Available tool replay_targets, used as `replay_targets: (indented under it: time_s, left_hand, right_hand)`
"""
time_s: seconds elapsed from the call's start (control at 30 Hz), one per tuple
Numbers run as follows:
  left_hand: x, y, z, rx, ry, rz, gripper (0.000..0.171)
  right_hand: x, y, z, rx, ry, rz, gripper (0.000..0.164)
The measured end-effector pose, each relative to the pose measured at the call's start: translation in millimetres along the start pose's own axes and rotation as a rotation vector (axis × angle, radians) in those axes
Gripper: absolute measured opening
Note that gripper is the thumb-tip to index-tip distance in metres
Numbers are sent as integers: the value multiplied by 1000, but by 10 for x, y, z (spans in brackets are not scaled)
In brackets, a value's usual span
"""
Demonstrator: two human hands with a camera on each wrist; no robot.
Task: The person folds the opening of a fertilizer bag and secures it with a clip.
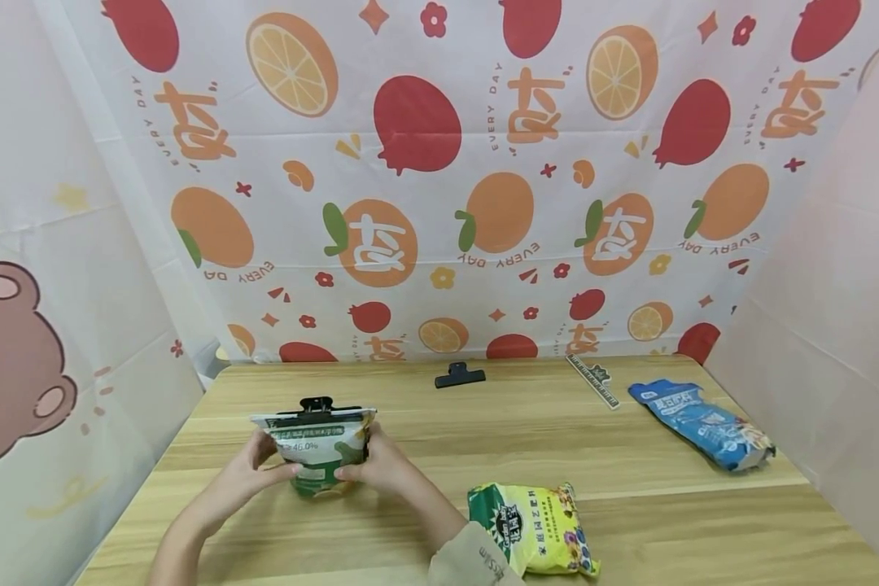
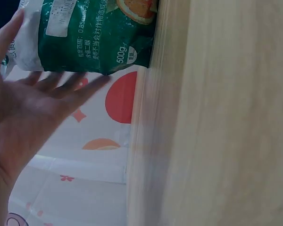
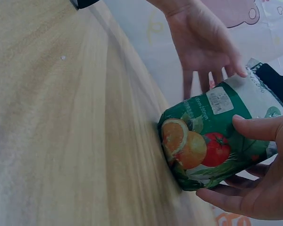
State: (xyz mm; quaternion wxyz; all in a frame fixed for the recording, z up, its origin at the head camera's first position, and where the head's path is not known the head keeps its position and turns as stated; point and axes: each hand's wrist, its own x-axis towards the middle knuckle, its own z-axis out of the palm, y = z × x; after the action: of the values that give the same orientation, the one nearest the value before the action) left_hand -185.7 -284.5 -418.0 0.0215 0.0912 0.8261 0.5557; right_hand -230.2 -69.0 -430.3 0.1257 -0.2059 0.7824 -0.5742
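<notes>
A green and white fertilizer bag [image 1: 318, 456] stands upright on the table, its folded top held by a black clip [image 1: 317, 405]. Vegetables, fruit and "500g" are printed on the bag [image 3: 198, 146]. My left hand [image 1: 245, 476] holds its left side, thumb in front and fingers partly hidden behind; in the left wrist view, the left hand [image 2: 37, 101] has fairly straight fingers and its palm apart from the bag. From the other side, my right hand [image 1: 384, 464] grips the bag. In the right wrist view, the right hand's thumb [image 3: 259, 128] presses the front.
A yellow and green fertilizer bag [image 1: 535, 529] lies near my right forearm. Farther right is a blue bag [image 1: 703, 423]. Another black clip [image 1: 460, 375] and a patterned strip clip [image 1: 593, 381] lie near the table's back edge. Printed cloth [image 1: 439, 244] hangs behind the wooden table [image 1: 410, 553].
</notes>
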Motion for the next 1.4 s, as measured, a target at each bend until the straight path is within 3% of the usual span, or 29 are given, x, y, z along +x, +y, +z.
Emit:
replay_targets:
  time_s: [0.07,0.17,0.53,0.93,1.4]
  left_hand:
    - [-1,15,14,-2,-66,-37,82]
    - [10,10,23,-15,-104,-63,85]
    - [71,-1,4,-67,-96,-94,77]
    - [215,-11,28,-100,-52,-153,68]
    - [287,-17,77,-42,-38,-148,90]
  right_hand:
    - [7,12,7,-1,-7,2,60]
    - [20,31,22,8,-16,16,61]
    - [62,17,55,68,9,76,62]
    - [174,56,88,178,124,143,53]
    - [216,167,146,175,147,-2,62]
